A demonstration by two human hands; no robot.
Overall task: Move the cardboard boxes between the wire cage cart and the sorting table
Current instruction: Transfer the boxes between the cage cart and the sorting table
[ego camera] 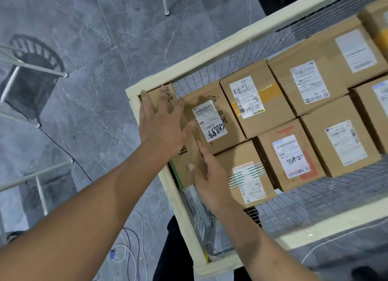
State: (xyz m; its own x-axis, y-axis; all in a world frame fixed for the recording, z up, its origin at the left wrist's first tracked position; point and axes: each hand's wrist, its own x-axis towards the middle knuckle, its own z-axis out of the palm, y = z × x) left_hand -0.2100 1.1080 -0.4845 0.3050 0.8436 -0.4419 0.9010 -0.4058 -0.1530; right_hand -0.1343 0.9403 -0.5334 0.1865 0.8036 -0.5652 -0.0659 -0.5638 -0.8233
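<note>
Upper left, bin: dark slatted plastic waste basket [31, 75] under white tubular metal rails [33, 67], on grey marbled floor tiles.
Lower centre, cables: thin white and dark leads [130, 249] loose on the floor beside the cart.
Left hand [161, 123]: laid flat on the upper part of the box, fingers spread and straight, clasping nothing.
Task item: narrow brown cardboard box [185, 161], stood on edge inside the cream-framed wire cage cart [201, 54], tight against its left wall, centre of frame.
Long axis: from the cart's upper-left corner down toward lower centre, parallel to the left rim; narrow face up.
Right hand [210, 175]: at the lower end, fingers extended along the box's right side, thumb on the top face; no closed grasp.
Handling (judged): probably stiff, fairly light and smooth-sided; wedged by neighbours, so likely to bind. Best held at both short ends.
Right of frame: labelled brown cartons [212, 121] packed touching in rows.
</note>
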